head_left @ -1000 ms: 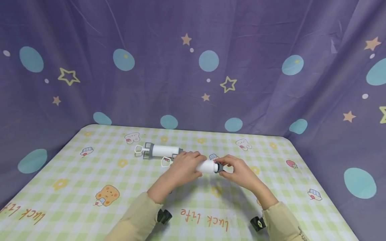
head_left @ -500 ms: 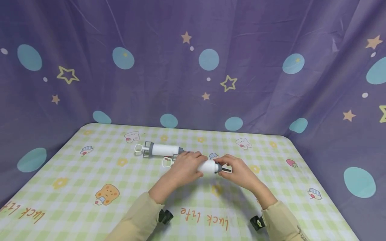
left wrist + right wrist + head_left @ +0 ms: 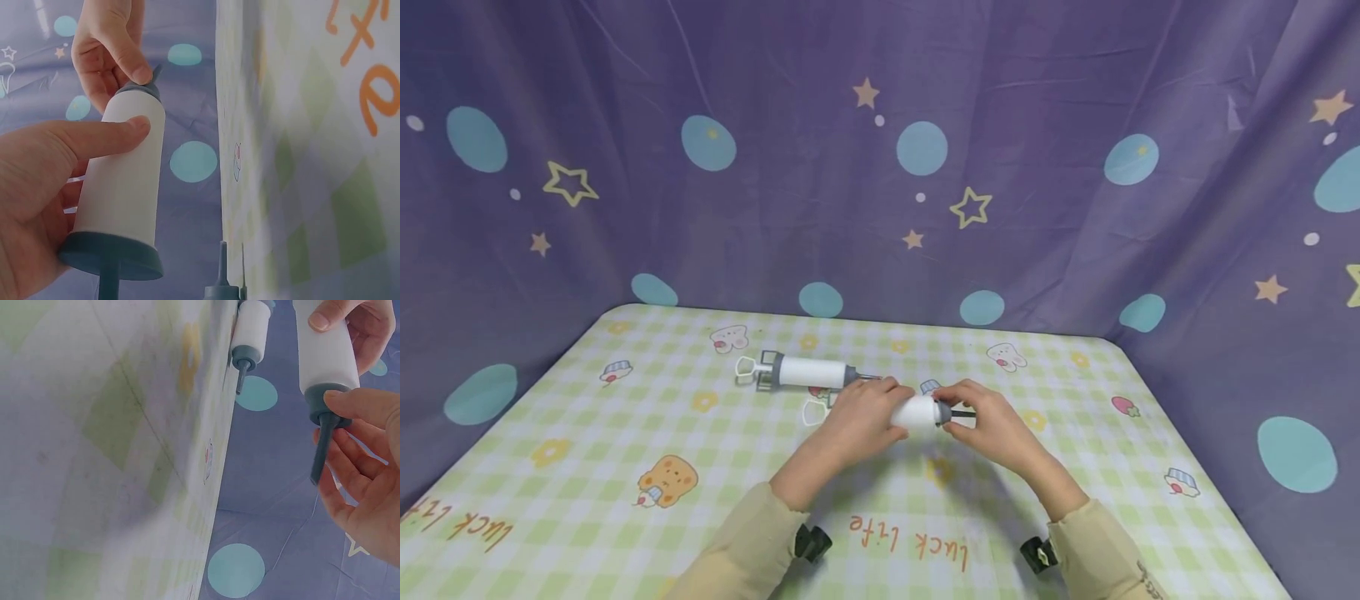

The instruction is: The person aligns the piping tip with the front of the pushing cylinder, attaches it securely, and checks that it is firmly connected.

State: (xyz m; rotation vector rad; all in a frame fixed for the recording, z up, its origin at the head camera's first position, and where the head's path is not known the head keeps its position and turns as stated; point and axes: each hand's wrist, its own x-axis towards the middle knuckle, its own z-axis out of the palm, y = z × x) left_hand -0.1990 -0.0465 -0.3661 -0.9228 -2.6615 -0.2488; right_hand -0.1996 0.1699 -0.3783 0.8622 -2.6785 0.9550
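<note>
My left hand (image 3: 865, 417) grips a large syringe (image 3: 916, 412) with a white barrel, held above the table. The thumb lies along the barrel in the left wrist view, and a dark grey flange (image 3: 112, 253) with a plunger rod sits at the rear end. At the front end, my right hand (image 3: 992, 421) pinches the grey nozzle cap (image 3: 322, 403) between thumb and fingers. A long thin nozzle (image 3: 322, 450) sticks out past those fingers. The cap sits against the barrel's end. Behind the left hand shows the white loop handle (image 3: 815, 412).
A second syringe (image 3: 812, 373) of the same kind lies on the table just beyond my left hand, its nozzle pointing right. A green checked cloth (image 3: 760, 533) covers the table. A purple curtain (image 3: 820, 200) rises behind its far edge.
The right fingers have shifted on the nozzle cap; its dark nozzle now shows between them, hidden a second ago. The gap between cap and barrel looks smaller. The left hand stays nearly still.
</note>
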